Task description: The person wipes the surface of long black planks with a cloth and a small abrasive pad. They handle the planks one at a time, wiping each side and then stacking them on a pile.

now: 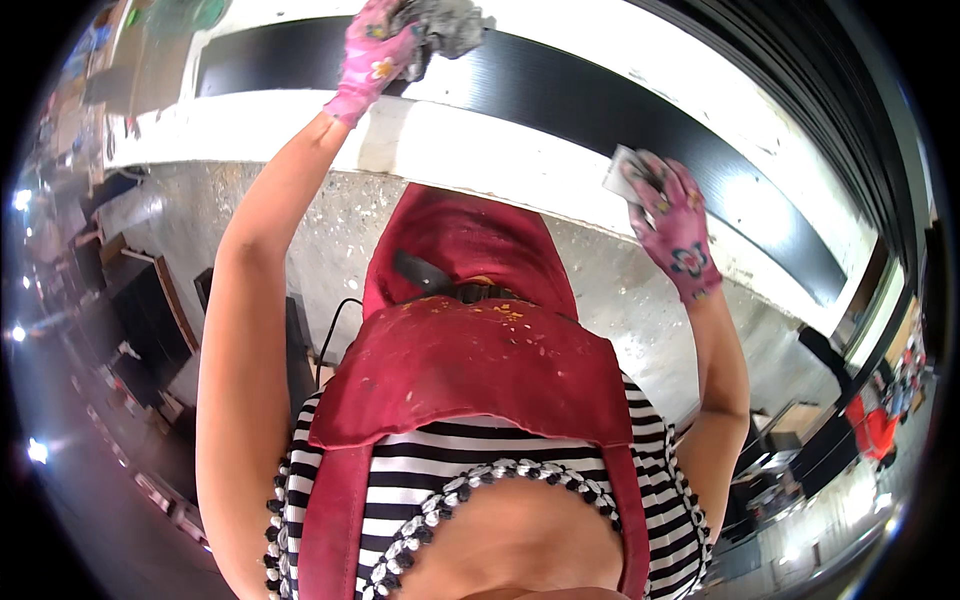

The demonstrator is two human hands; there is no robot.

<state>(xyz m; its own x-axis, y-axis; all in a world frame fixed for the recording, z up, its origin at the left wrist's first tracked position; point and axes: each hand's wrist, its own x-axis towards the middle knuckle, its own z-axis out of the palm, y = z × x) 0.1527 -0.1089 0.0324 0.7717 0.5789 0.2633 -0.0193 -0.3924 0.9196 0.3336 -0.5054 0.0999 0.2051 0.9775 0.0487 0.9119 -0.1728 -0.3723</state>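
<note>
My left hand [372, 62], in a pink floral glove, is closed on a crumpled grey rag [450, 28] above a long black glossy panel [570, 95]. The rag lies over the panel's left part. My right hand [678, 222], in a matching glove, hovers by the panel's near edge on the right. Its fingers are closed on a small flat white card-like piece [621, 172]; its exact kind I cannot make out. Beneath the panel is a white work surface [480, 140] with scuffs and a beige patch.
A stack of long dark strips [810, 80] runs along the far right. The near edge of the white surface passes just in front of my red apron [470, 370]. Dark boxes [150, 300] stand on the floor at left. A person in orange [872, 420] is far right.
</note>
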